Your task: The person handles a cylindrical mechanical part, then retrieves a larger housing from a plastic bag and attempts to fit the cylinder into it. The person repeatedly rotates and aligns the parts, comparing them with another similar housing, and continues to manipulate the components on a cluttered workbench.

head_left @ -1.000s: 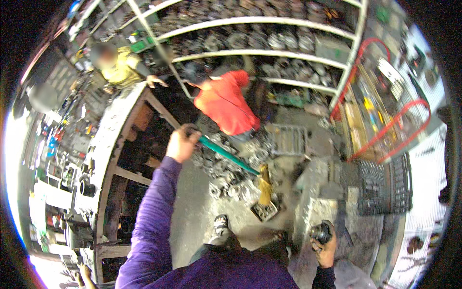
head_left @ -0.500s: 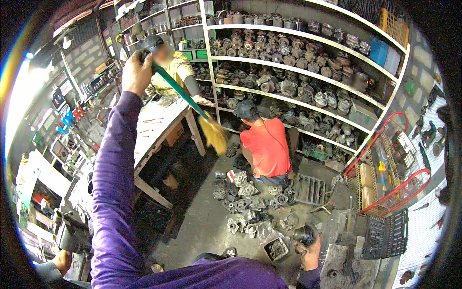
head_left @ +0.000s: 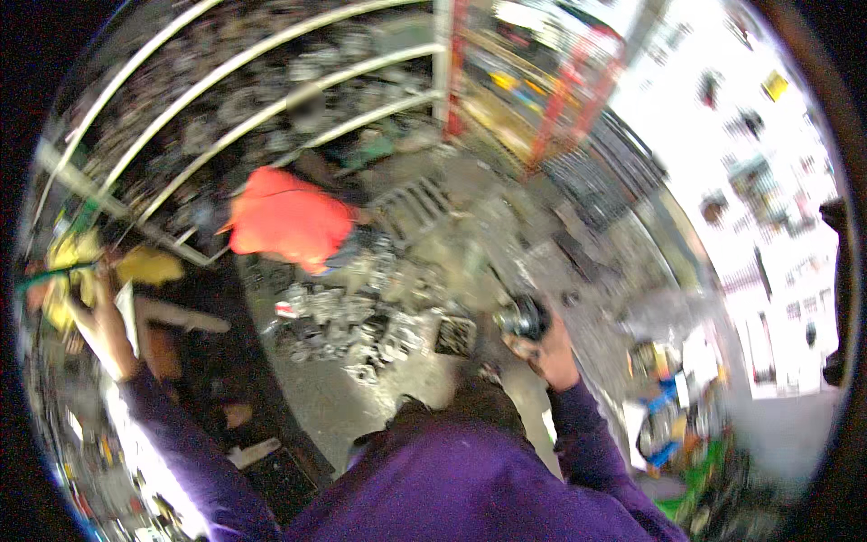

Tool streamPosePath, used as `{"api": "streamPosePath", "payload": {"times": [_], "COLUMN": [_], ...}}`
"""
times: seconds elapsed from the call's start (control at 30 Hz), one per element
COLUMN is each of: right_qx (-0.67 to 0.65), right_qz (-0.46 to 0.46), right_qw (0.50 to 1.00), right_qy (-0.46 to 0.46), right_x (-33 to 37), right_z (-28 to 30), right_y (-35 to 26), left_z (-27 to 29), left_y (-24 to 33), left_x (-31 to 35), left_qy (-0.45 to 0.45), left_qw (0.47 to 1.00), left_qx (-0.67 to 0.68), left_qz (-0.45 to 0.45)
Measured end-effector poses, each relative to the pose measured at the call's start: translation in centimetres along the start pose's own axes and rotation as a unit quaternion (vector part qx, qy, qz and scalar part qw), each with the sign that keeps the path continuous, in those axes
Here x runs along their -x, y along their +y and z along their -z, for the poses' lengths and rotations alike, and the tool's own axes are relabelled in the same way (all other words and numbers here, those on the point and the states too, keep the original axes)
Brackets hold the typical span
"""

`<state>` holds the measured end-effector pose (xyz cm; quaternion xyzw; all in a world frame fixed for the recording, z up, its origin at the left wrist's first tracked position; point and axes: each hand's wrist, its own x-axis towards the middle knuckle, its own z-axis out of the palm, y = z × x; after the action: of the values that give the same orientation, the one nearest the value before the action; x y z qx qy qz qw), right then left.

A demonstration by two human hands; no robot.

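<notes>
My left hand [head_left: 104, 325] is raised at the far left, its fingers closed round a brush. The brush's green handle [head_left: 56, 271] points left and its yellow bristles [head_left: 149, 266] point right. At right of centre, my right hand [head_left: 553, 350] grips a dark, round metal machine part [head_left: 525, 318], held above the floor. Motion smears both hands somewhat, and the exact kind of the part does not show. Below and left of it, a square tray [head_left: 454, 335] with metal pieces rests on the floor, beside a heap of metal parts [head_left: 361, 330].
A person in a red shirt [head_left: 289, 219] crouches beyond the heap, near tall shelves [head_left: 307, 90] packed with metal parts. A metal grate [head_left: 411, 210] lies on the floor. A red-framed rack [head_left: 560, 108] stands at the far right, and a cluttered pile [head_left: 673, 406] lies at lower right.
My view has swung right, so the shelves and crouching person appear farther left. My left hand with the brush has moved to the far left and lower in view. Both hands keep hold.
</notes>
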<state>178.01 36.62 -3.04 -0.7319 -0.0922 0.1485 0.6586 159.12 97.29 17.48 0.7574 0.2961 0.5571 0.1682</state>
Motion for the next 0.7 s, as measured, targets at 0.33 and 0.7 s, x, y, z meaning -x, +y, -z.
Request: {"api": "streamPosePath", "payload": {"times": [0.33,0.7], "right_qx": [0.121,0.261], "right_qz": [0.04,0.045], "right_qw": [0.978,0.943], "right_qy": [0.164,0.2], "right_x": [1.6,4.2], "right_z": [16.5,32.7], "right_y": [3.0,1.6], "left_z": [-22.8,-34.4], "left_y": [34.5,51.1], "left_x": [40.1,58.1], "left_qy": [-0.722,-0.813], "left_qw": [0.543,0.216], "left_qx": [0.417,0.477], "left_qz": [0.097,0.255]}}
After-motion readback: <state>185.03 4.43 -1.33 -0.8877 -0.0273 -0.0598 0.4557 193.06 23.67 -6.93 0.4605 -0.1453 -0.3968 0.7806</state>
